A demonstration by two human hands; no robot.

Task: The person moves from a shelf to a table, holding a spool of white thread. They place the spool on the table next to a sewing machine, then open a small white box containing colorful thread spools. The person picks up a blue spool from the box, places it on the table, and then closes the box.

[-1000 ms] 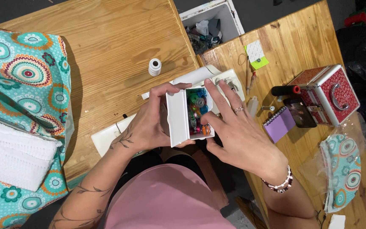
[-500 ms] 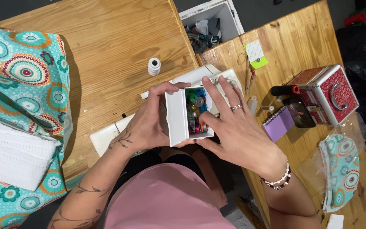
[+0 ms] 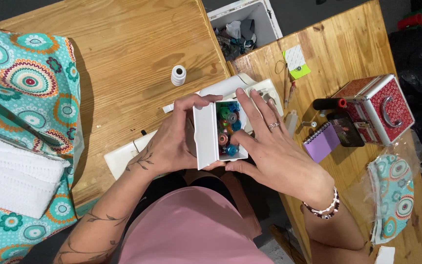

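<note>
Two hands around one small white box [image 3: 206, 137], held over the lap, just in front of a white sewing machine [image 3: 230, 88]. Left hand [image 3: 172, 142] wrapped on the box's left side, thumb and fingers [image 3: 199, 100] curled over the open lid and clasping it. Right hand [image 3: 269, 146] cupped against the right side, fingers [image 3: 247, 105] stretched along the top edge with a ring on one, thumb pressed under the lower corner; so gripping the box too. Inside the box, many little coloured bobbins [image 3: 228, 129], blue, red, green and orange, packed close together. Further out, on the wooden tabletop [image 3: 123, 44]: a white thread spool [image 3: 178, 75] standing upright beyond the left hand, turquoise patterned fabric [image 3: 25, 98] at far left with folded white cloth [image 3: 15, 181] lying on it. To the right, a purple notepad [image 3: 321, 142] near the right hand, a red metal case [image 3: 379, 107] with a handle behind it, and a turquoise patterned piece in clear plastic [image 3: 391, 195] near the edge. Beyond the machine, a white bin [image 3: 264, 19] with scraps inside.
</note>
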